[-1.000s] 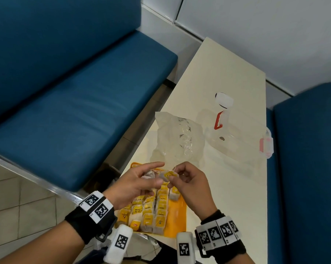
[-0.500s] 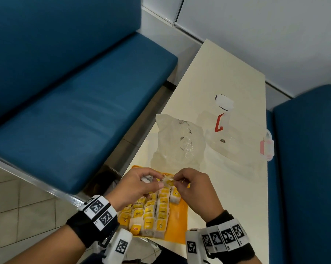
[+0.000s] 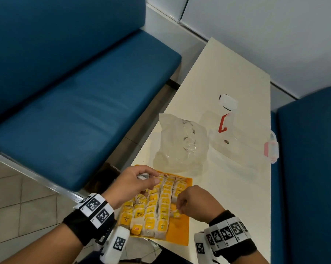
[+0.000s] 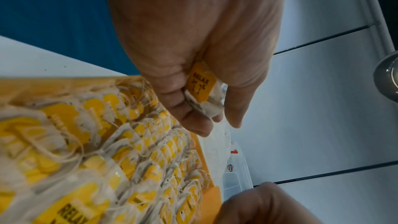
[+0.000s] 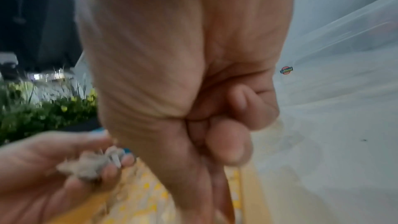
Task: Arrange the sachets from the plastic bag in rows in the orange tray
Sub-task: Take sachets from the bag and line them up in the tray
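Observation:
An orange tray (image 3: 181,235) lies at the near end of the cream table, with several rows of white sachets (image 3: 153,212) with yellow tags in it. My left hand (image 3: 147,178) hovers over the tray's far left corner and grips a small bunch of sachets (image 4: 202,91); one tag reads RELAX. My right hand (image 3: 180,206) is curled over the near part of the right-hand row, its fingertips down on a yellow-tagged sachet (image 3: 177,214). The crumpled clear plastic bag (image 3: 181,145) lies just beyond the tray.
A clear plastic box (image 3: 242,138) with red clips stands right of the bag, reaching the table's right edge. Blue padded benches (image 3: 75,115) flank the table on both sides. The tray sits against the table's left edge.
My right hand has left the bunch in my left hand and dropped toward me onto the right-hand row. The left hand has shifted slightly left, still holding its bunch.

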### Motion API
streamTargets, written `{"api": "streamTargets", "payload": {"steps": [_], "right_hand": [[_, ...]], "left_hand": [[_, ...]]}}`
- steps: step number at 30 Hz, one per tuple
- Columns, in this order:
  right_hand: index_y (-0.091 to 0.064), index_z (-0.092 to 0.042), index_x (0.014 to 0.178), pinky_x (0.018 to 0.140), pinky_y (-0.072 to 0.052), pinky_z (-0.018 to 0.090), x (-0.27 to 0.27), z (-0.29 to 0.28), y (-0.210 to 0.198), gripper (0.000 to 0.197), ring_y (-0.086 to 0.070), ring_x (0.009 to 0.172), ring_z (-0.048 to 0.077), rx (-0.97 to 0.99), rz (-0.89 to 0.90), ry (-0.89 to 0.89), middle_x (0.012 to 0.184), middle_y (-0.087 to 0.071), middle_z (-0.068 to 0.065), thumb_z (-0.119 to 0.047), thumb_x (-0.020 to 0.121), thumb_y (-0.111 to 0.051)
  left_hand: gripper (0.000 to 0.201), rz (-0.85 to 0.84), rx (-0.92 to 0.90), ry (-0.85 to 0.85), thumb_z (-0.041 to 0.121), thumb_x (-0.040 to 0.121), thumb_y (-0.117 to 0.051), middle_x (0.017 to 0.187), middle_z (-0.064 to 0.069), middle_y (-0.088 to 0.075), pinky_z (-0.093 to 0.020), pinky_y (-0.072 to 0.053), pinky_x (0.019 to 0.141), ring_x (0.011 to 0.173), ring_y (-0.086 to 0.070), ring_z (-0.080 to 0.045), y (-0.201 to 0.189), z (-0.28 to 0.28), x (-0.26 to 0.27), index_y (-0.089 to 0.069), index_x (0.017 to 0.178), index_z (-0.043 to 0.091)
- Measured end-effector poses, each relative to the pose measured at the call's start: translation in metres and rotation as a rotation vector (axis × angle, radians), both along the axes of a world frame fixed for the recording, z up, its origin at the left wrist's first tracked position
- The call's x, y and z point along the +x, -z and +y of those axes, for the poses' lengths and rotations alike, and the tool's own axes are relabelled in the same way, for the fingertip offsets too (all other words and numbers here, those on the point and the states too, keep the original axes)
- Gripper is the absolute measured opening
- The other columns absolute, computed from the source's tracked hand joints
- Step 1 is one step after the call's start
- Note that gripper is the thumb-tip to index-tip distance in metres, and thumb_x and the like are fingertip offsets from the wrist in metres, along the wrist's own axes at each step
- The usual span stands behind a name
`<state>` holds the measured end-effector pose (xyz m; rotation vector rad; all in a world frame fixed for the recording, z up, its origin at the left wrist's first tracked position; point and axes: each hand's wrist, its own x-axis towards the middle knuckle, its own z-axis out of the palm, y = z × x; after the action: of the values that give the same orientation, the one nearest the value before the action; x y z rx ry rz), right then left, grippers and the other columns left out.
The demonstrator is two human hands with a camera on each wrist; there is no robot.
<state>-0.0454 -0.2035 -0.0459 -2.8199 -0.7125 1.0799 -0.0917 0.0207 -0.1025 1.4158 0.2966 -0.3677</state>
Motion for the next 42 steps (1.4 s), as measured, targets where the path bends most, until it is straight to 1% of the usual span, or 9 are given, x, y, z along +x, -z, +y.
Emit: {"api": "streamTargets", "payload": {"steps": [7, 14, 22, 27, 31, 34, 35, 38, 42], "right_hand": [[-0.073, -0.026, 0.098, 0.066, -0.041, 0.025, 0.001, -0.001, 0.035, 0.023, -0.066, 0.09, 0.023, -0.132, -0.254, 0.018, 0.1, -0.071, -0.001, -0.019, 0.089, -0.053], [-0.068, -0.021, 0.092, 0.061, -0.038, 0.027, -0.007, 0.003, 0.042, 0.019, -0.066, 0.083, 0.025, -0.179, -0.32, 0.096, 0.092, -0.069, 0.0, -0.017, 0.088, -0.05], [-0.064, -0.023, 0.098, 0.062, -0.04, 0.027, -0.01, 0.004, 0.041, 0.018, -0.067, 0.088, 0.024, -0.135, -0.341, 0.156, 0.102, -0.068, -0.002, -0.022, 0.091, -0.048], [-0.06, -0.033, 0.119, 0.069, -0.047, 0.026, -0.016, 0.018, 0.007, 0.032, -0.066, 0.091, 0.015, 0.153, -0.421, 0.201, 0.117, -0.053, -0.013, -0.048, 0.092, -0.053], [-0.059, -0.035, 0.119, 0.07, -0.051, 0.024, -0.025, 0.049, -0.012, 0.033, -0.059, 0.088, 0.004, 0.509, -0.364, 0.033, 0.111, -0.053, -0.017, -0.04, 0.086, -0.062], [-0.06, -0.032, 0.116, 0.071, -0.052, 0.029, -0.03, 0.068, -0.007, 0.031, -0.059, 0.093, 0.008, 0.525, -0.36, -0.04, 0.112, -0.057, -0.015, -0.029, 0.085, -0.06], [-0.062, -0.029, 0.113, 0.071, -0.052, 0.029, -0.03, 0.07, -0.005, 0.028, -0.059, 0.092, 0.01, 0.53, -0.377, -0.04, 0.109, -0.059, -0.013, -0.025, 0.085, -0.058], [-0.067, -0.026, 0.106, 0.072, -0.051, 0.026, -0.028, 0.068, -0.002, 0.023, -0.058, 0.085, 0.007, 0.586, -0.361, 0.056, 0.099, -0.062, -0.01, -0.016, 0.088, -0.057], [-0.071, -0.025, 0.104, 0.075, -0.047, 0.013, -0.02, 0.057, -0.013, 0.022, -0.06, 0.084, 0.003, 0.731, -0.312, 0.232, 0.093, -0.064, -0.012, -0.011, 0.09, -0.064]], "left_hand": [[0.011, 0.046, -0.039, -0.017, 0.028, 0.091, -0.074, 0.097, -0.005, -0.075, -0.031, -0.06, 0.067, 0.083, -0.073, -0.02, -0.002, 0.0, 0.001, -0.079, 0.099, 0.02], [0.042, 0.171, -0.24, -0.029, 0.04, 0.105, -0.048, 0.091, -0.009, -0.068, -0.03, -0.056, 0.063, 0.081, -0.069, -0.023, -0.011, -0.001, 0.006, -0.072, 0.111, 0.007], [0.056, 0.285, -0.355, -0.084, 0.047, 0.106, -0.039, 0.093, -0.015, -0.071, -0.034, -0.057, 0.066, 0.085, -0.07, -0.029, -0.01, -0.008, 0.008, -0.074, 0.11, 0.004], [0.061, 0.314, -0.377, -0.117, 0.05, 0.106, -0.036, 0.089, -0.015, -0.07, -0.036, -0.057, 0.067, 0.081, -0.071, -0.029, -0.011, -0.013, 0.01, -0.074, 0.107, 0.002], [0.062, 0.324, -0.393, -0.113, 0.054, 0.104, -0.039, 0.084, -0.01, -0.069, -0.034, -0.056, 0.065, 0.076, -0.07, -0.023, -0.012, -0.02, 0.012, -0.071, 0.106, 0.001], [0.061, 0.324, -0.383, -0.089, 0.058, 0.101, -0.044, 0.102, -0.017, -0.075, -0.043, -0.054, 0.094, 0.1, -0.073, -0.03, -0.009, -0.023, 0.013, -0.072, 0.105, 0.003], [0.061, 0.325, -0.389, -0.082, 0.058, 0.101, -0.045, 0.105, -0.02, -0.072, -0.045, -0.05, 0.098, 0.102, -0.07, -0.033, -0.009, -0.024, 0.013, -0.072, 0.103, 0.004], [0.053, 0.288, -0.413, -0.097, 0.05, 0.104, -0.044, 0.098, -0.021, -0.068, -0.041, -0.05, 0.085, 0.093, -0.065, -0.028, -0.011, -0.023, 0.01, -0.072, 0.101, 0.006], [0.04, 0.216, -0.438, -0.132, 0.036, 0.106, -0.046, 0.095, -0.013, -0.071, -0.035, -0.053, 0.071, 0.082, -0.067, -0.019, -0.007, -0.017, 0.007, -0.074, 0.104, 0.007]]}}
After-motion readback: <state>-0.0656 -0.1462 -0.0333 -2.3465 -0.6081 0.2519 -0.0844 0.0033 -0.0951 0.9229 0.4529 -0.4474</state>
